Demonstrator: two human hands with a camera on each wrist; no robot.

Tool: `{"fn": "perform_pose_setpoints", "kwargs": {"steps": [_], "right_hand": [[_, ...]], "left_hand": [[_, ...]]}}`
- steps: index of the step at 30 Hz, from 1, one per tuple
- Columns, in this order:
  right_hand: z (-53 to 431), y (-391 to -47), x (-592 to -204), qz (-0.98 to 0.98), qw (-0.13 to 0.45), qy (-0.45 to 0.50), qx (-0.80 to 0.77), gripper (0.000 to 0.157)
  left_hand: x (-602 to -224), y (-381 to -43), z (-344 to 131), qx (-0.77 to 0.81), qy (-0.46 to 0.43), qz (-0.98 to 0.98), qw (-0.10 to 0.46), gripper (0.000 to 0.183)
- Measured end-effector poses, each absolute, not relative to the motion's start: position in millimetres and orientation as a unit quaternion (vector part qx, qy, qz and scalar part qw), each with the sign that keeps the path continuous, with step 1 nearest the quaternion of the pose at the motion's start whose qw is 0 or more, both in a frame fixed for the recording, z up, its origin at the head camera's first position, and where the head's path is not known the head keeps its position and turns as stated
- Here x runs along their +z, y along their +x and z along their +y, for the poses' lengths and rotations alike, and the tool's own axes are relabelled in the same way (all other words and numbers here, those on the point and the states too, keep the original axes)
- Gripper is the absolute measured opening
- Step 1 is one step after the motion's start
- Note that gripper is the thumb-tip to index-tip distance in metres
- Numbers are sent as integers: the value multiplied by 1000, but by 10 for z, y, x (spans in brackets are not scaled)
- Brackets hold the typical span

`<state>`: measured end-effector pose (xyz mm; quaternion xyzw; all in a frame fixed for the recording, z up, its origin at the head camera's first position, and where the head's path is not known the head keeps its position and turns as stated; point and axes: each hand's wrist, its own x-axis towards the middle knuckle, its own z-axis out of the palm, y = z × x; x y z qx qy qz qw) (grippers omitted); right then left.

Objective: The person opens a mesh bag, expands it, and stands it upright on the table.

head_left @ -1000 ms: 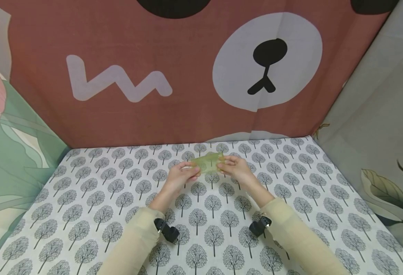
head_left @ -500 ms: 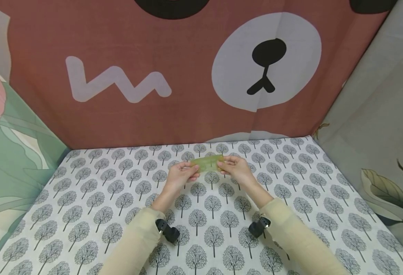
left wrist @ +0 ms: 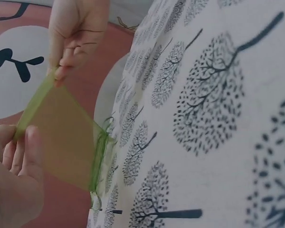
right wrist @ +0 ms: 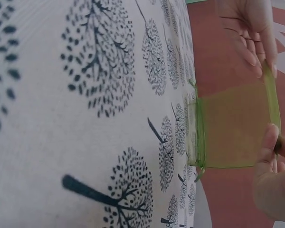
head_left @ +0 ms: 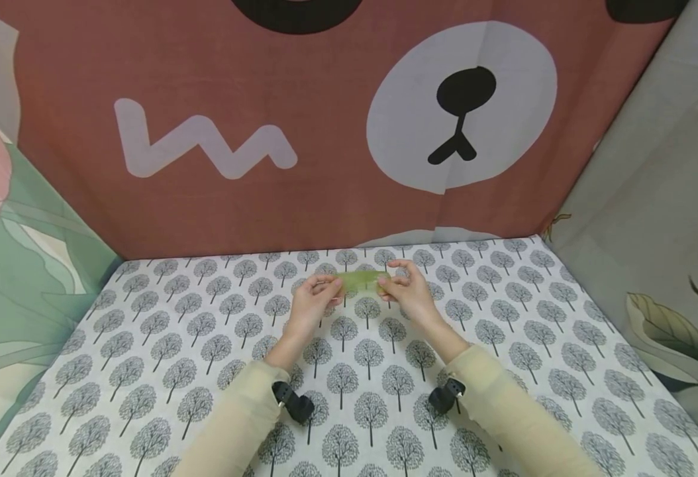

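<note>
A sheer green organza drawstring pouch (left wrist: 69, 128) is stretched between both hands, its drawstring end (right wrist: 199, 133) down by the cloth and its opposite edge up. My left hand (head_left: 312, 301) pinches one upper corner between thumb and fingers. At the other corner, my right hand (head_left: 410, 293) pinches with its thumb and fingers, and one finger is lifted off. In the right wrist view the pouch hangs flat, with a narrow folded band (right wrist: 272, 99) along the held edge. Small green cord loops (left wrist: 96, 202) stick out at the gathered end.
A white cloth with grey tree prints (head_left: 194, 404) covers the table. Behind it hangs a reddish-brown curtain (head_left: 236, 218) with a bear face. Patterned curtains stand at the left (head_left: 33, 265) and right (head_left: 653, 218). Black wrist cameras (head_left: 294, 403) sit on both sleeves.
The pouch looks shallower in the head view as its held edge tips. A right-hand finger has lifted away from it, and the left fingers have shifted slightly at their corner.
</note>
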<state>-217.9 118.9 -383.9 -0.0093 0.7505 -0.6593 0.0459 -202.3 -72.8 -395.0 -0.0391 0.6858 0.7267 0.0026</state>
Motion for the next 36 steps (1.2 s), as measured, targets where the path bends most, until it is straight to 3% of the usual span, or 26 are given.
{"fn": "perform_pose_setpoints", "kwargs": {"steps": [6, 20, 36], "right_hand": [[1182, -2188, -3868, 753, 48, -13, -656, 41], [1202, -2176, -3847, 739, 74, -47, -668, 51], [1193, -2171, -3822, 755, 85, -4, -650, 33]], "left_hand": [[-3912, -2022, -705, 720, -45, 692, 12, 41], [-3955, -2037, -699, 726, -66, 684, 3, 25], [-3951, -2013, -633, 723, -37, 689, -20, 22]]}}
